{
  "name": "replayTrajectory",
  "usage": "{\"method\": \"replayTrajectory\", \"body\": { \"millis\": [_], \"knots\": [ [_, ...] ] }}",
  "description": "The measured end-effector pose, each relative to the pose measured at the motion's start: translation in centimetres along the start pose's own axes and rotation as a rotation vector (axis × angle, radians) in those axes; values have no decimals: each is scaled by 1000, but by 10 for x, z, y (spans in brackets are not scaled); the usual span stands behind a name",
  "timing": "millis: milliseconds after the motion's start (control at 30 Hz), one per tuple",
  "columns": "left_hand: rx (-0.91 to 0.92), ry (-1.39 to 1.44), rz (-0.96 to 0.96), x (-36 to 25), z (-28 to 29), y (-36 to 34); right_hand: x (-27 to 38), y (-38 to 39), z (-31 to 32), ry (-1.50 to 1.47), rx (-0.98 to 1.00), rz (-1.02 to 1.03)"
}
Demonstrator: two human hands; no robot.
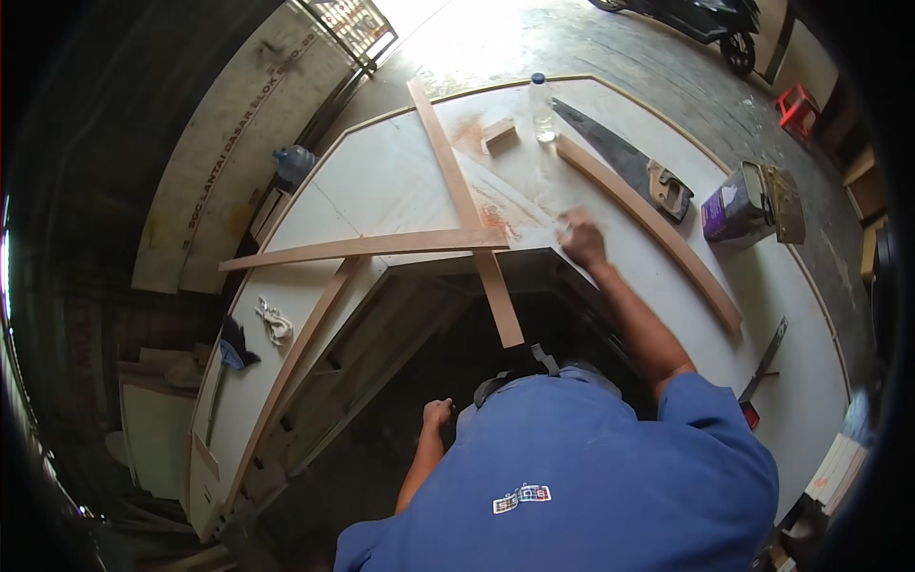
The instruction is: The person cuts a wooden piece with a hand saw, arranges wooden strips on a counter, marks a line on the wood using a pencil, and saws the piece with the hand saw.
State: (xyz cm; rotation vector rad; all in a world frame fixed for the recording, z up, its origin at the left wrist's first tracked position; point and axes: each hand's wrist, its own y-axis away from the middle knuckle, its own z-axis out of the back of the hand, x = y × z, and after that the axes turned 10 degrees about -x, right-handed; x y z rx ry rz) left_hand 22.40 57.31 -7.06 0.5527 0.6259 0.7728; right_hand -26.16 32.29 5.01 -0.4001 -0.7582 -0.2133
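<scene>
My right hand (pixel 581 238) is over the white worktop (pixel 648 305), just right of the reddish sawdust (pixel 496 217). Its fingers are smeared by motion, so I cannot make out whether they hold anything. Low beside my body, my left hand (pixel 437 414) has its fingers curled; what is inside them is hidden. A long wooden strip (pixel 448 162) crosses a second strip (pixel 381 246) left of my right hand, its lower end jutting past the worktop's inner edge. To that hand's right lies another strip (pixel 658 229). Farther off sits a small wood block (pixel 498 135).
Along the right side are a clear bottle (pixel 542 112), a handsaw (pixel 624 157), an opened can (pixel 739 208) and a try square (pixel 767 367). A white tangled cord (pixel 275 322) and dark cloth (pixel 236 345) lie left. The worktop edge curves around my body.
</scene>
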Motion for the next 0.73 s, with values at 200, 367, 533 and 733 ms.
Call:
{"method": "replayTrajectory", "body": {
  "millis": [200,367,533,733],
  "knots": [
    [-121,95,-150,-6,21,-4,79,120,-75,43,404,-240],
    [-191,153,-266,-40,78,-30,95,160,-87,51,517,-310],
    [-326,199,-458,-71,158,-95,68,138,-53,204,349,-382],
    [-472,19,-663,-138,247,-164,18,64,0,366,167,-385]
  ]
}}
